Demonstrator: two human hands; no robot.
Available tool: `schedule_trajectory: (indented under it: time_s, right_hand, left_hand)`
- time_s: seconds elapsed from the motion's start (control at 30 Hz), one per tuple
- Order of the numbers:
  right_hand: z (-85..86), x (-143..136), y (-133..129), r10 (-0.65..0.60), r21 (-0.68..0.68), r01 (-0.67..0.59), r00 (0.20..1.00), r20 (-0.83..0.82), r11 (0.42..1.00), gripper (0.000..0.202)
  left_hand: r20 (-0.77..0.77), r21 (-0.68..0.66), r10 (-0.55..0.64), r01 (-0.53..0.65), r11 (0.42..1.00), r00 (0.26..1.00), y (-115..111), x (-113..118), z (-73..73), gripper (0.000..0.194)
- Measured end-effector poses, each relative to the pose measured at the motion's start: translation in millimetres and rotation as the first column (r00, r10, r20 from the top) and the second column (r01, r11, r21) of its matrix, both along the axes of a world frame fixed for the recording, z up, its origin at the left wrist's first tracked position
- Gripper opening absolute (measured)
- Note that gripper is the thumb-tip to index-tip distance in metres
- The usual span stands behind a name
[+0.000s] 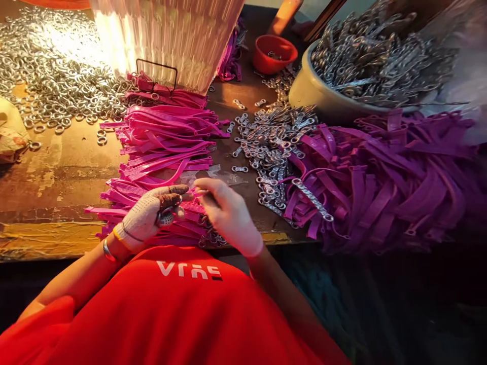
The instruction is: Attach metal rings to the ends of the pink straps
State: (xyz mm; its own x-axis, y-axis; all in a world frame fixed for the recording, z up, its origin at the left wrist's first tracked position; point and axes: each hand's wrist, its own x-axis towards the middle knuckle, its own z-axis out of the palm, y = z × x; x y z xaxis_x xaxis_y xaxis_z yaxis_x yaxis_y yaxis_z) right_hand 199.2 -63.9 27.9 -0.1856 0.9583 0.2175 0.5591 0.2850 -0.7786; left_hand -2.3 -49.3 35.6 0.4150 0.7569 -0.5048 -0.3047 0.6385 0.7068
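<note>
My left hand [146, 213], in a knitted glove with darkened fingertips, is closed over the pink straps. Between its fingers lies something small and dark that I cannot make out. My right hand [230, 215], gloved and blurred, has its fingers pinched together close to the left fingertips; what they hold is too smeared to tell. Beneath both hands spreads a stack of pink straps [163, 124] in bundles, running away from me. Several metal links [213, 235] lie partly hidden under my right hand.
Loose metal rings [64, 76] heap up at the back left, beside a ribbed translucent sheet [163, 40]. On the right are a pile of metal links [262, 147], purple straps [384, 187], a tub [323, 86] full of metal pieces and a red bowl [264, 61].
</note>
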Motion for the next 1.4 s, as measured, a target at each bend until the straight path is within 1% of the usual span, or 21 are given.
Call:
schedule_trajectory:
  time_s: [0.03, 0.1, 0.2, 0.27, 0.4, 0.47, 0.57, 0.7, 0.8, 0.83, 0.9, 0.97, 1.03, 1.1, 1.17, 1.23, 1.27, 1.3, 1.33, 1.37, 1.4]
  right_hand:
    - [4.4, -11, -3, 0.033, -0.032, -0.033, 0.999, 0.015, 0.999, 0.031]
    - [7.2, -27, -6, 0.054, -0.078, -0.050, 0.997, 0.046, 0.996, 0.037]
    - [3.2, -39, -6, 0.066, -0.099, -0.068, 0.998, -0.024, 0.993, 0.037]
    - [0.0, -42, -6, 0.055, -0.102, -0.064, 0.995, -0.085, 0.993, 0.035]
    - [-3.0, -41, -8, -0.053, -0.106, 0.044, 0.995, -0.090, 0.993, 0.031]
    - [-3.9, -38, -9, -0.051, -0.123, 0.039, 0.994, -0.099, 0.992, 0.032]
    - [-5.3, -30, -9, -0.036, -0.134, 0.022, 0.994, -0.100, 0.991, 0.035]
    - [-2.9, -24, -9, 0.003, -0.093, 0.001, 0.999, 0.043, 0.996, 0.041]
    - [0.8, -29, -7, 0.082, -0.051, -0.074, 0.978, 0.194, 0.996, 0.029]
    - [1.5, -33, -7, 0.078, -0.030, -0.072, 0.962, 0.263, 0.997, 0.029]
    - [1.8, -41, -7, 0.017, 0.027, -0.031, 0.909, 0.416, 0.999, 0.034]
    - [1.2, -48, -9, -0.044, 0.077, 0.005, 0.858, 0.511, 0.997, 0.035]
    - [1.3, -51, -12, -0.036, 0.038, 0.021, 0.876, 0.480, 0.999, 0.029]
    - [2.8, -49, -12, 0.031, -0.096, 0.003, 0.939, 0.342, 0.995, 0.026]
    - [5.0, -41, -4, 0.101, -0.219, -0.058, 0.976, 0.191, 0.974, 0.024]
    - [6.0, -26, 13, 0.096, -0.241, -0.061, 0.986, 0.138, 0.969, 0.025]
    - [5.4, -19, 26, 0.071, -0.232, -0.033, 0.985, 0.155, 0.972, 0.027]
    - [3.8, -12, 40, 0.051, -0.226, -0.006, 0.979, 0.196, 0.974, 0.028]
    - [1.2, -6, 55, 0.065, -0.235, -0.004, 0.965, 0.252, 0.972, 0.027]
    - [-2.4, -2, 70, 0.130, -0.271, -0.042, 0.940, 0.315, 0.962, 0.026]
    - [-6.8, 0, 84, 0.229, -0.323, -0.104, 0.899, 0.375, 0.941, 0.025]
  left_hand:
    - [-0.007, 0.047, -0.004, 0.004, 0.999, 1.000, -2, 2, -0.6, 0.037]
    - [-0.001, 0.114, 0.007, -0.007, 0.993, 1.000, -6, 6, -0.6, 0.034]
    - [0.021, 0.163, 0.048, -0.050, 0.985, 0.999, -10, 8, -0.2, 0.026]
    - [0.018, 0.173, 0.045, -0.047, 0.984, 0.999, -11, 6, -1.2, 0.026]
    - [-0.078, 0.177, 0.012, 0.002, 0.984, 0.997, -12, -1, -5.7, 0.029]
    - [-0.129, 0.203, 0.017, 0.009, 0.979, 0.991, -13, -3, -6.8, 0.028]
    - [-0.141, 0.207, 0.021, 0.009, 0.978, 0.990, -15, -3, -5.7, 0.032]
    - [-0.140, 0.187, 0.023, 0.004, 0.982, 0.990, -17, -1, -6.2, 0.032]
    - [-0.107, 0.174, 0.030, -0.011, 0.985, 0.994, -17, 0, -10.0, 0.029]
    - [-0.088, 0.155, 0.030, -0.016, 0.988, 0.996, -17, 0, -10.9, 0.030]
    - [-0.035, 0.097, 0.031, -0.027, 0.995, 0.999, -16, 1, -11.0, 0.029]
    - [0.017, 0.033, 0.021, -0.021, 0.999, 1.000, -14, 2, -8.9, 0.029]
    - [0.043, -0.001, 0.033, -0.033, 0.999, 0.999, -12, 2, -6.0, 0.030]
    - [0.027, 0.001, 0.028, -0.028, 1.000, 0.999, -6, -1, -4.0, 0.032]
    - [-0.056, 0.061, -0.027, 0.030, 0.998, 0.998, 3, -8, -3.9, 0.030]
    - [-0.248, 0.231, -0.074, 0.133, 0.964, 0.966, 18, -17, -5.3, 0.026]
    - [-0.369, 0.344, -0.058, 0.194, 0.919, 0.927, 27, -22, -6.4, 0.024]
    - [-0.485, 0.453, -0.009, 0.260, 0.853, 0.875, 36, -24, -7.7, 0.021]
    - [-0.580, 0.532, 0.047, 0.335, 0.777, 0.813, 45, -26, -9.1, 0.019]
    - [-0.649, 0.571, 0.091, 0.405, 0.714, 0.755, 54, -25, -10.6, 0.016]
    - [-0.694, 0.572, 0.110, 0.453, 0.683, 0.711, 62, -23, -12.5, 0.013]
